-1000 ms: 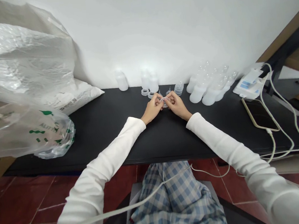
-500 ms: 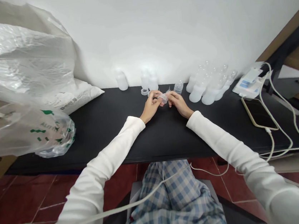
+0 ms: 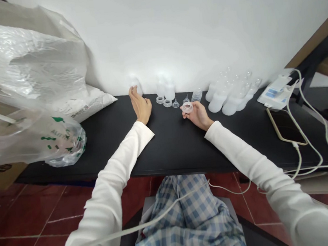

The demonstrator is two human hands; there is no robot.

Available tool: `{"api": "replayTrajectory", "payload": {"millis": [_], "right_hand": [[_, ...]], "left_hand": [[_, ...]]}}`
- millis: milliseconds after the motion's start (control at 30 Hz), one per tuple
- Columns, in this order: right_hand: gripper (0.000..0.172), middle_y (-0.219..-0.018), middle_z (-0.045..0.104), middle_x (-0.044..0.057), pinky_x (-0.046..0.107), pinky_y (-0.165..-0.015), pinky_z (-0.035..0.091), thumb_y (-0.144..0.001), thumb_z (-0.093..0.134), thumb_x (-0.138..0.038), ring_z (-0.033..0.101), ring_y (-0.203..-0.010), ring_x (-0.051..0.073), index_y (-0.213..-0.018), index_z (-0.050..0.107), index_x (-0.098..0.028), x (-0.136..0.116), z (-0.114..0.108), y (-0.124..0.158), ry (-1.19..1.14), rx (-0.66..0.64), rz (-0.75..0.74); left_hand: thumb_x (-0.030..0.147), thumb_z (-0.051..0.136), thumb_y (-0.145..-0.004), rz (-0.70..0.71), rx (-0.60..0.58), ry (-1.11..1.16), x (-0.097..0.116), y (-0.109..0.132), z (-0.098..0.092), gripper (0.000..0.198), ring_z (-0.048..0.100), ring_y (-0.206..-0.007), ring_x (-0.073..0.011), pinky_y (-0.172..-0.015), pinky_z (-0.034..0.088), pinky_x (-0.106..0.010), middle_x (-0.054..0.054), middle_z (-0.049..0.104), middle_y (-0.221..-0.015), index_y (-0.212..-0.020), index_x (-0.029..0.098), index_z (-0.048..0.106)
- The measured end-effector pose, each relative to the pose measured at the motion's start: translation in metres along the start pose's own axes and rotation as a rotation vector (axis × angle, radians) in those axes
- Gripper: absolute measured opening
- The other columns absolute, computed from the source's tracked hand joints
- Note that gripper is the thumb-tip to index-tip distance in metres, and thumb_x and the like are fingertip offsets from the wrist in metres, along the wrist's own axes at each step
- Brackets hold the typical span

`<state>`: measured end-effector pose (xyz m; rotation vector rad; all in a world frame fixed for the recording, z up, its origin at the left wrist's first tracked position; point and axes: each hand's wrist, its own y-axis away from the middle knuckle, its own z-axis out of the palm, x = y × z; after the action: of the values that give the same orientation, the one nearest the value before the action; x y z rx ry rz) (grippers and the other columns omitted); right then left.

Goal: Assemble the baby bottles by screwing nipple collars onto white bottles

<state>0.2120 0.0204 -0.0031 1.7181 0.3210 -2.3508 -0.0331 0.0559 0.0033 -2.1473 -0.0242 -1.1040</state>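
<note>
My left hand (image 3: 141,106) is at the back of the black table, its fingers apart in front of a frosted white bottle (image 3: 136,82). Whether they touch the bottle I cannot tell. A translucent bottle ring (image 3: 186,104) is held in my right hand (image 3: 200,117), its round opening facing me. Between the hands lie two loose rings (image 3: 160,99) and clear silicone teats (image 3: 175,104). Behind them two more frosted bottles (image 3: 160,86) stand against the wall. A clear ridged cap (image 3: 196,94) stands just beyond my right hand.
To the right is a cluster of bottles with clear domed tops (image 3: 229,105). Farther right are a white power strip (image 3: 274,91), a phone (image 3: 286,125) and trailing cables (image 3: 326,128). Plastic bags (image 3: 63,146) and a white parcel bag (image 3: 96,99) fill the left side.
My left hand has let go of the ring and moved left to the lone bottle. My right hand has kept the ring and turned its opening into view.
</note>
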Motion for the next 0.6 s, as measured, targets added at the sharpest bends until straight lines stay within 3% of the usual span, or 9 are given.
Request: {"api": "replayTrajectory", "payload": {"millis": [167, 333, 600], "right_hand": [[0.034, -0.075, 0.063, 0.004, 0.031, -0.051, 0.045, -0.087, 0.048, -0.056, 0.049, -0.053, 0.014, -0.089, 0.054, -0.022, -0.002, 0.005, 0.004, 0.006, -0.004, 0.014], [0.035, -0.062, 0.052, -0.001, 0.027, -0.049, 0.039, -0.093, 0.046, -0.052, 0.040, -0.046, 0.010, -0.085, 0.057, -0.020, -0.007, 0.013, 0.008, -0.116, 0.026, 0.089], [0.036, -0.062, 0.056, -0.001, 0.025, -0.050, 0.038, -0.096, 0.049, -0.050, 0.041, -0.046, 0.009, -0.083, 0.060, -0.018, -0.011, 0.019, 0.011, -0.156, 0.030, 0.106]], "left_hand": [[0.004, 0.057, -0.076, -0.053, 0.027, -0.076, -0.017, -0.022, 0.012, 0.086, 0.015, -0.161, -0.0338, -0.133, 0.015, -0.048, -0.025, 0.017, -0.168, -0.156, 0.006, 0.025], [0.007, 0.062, -0.077, -0.054, 0.044, -0.102, -0.028, -0.046, 0.025, 0.087, 0.014, -0.160, -0.0340, -0.133, 0.010, -0.048, -0.028, 0.019, -0.167, -0.155, 0.002, 0.024], [0.010, 0.069, -0.081, -0.194, 0.181, -0.068, -0.041, -0.062, 0.026, 0.084, 0.024, -0.158, -0.0313, -0.131, 0.020, -0.043, -0.028, 0.027, -0.161, -0.151, 0.005, 0.022]]}}
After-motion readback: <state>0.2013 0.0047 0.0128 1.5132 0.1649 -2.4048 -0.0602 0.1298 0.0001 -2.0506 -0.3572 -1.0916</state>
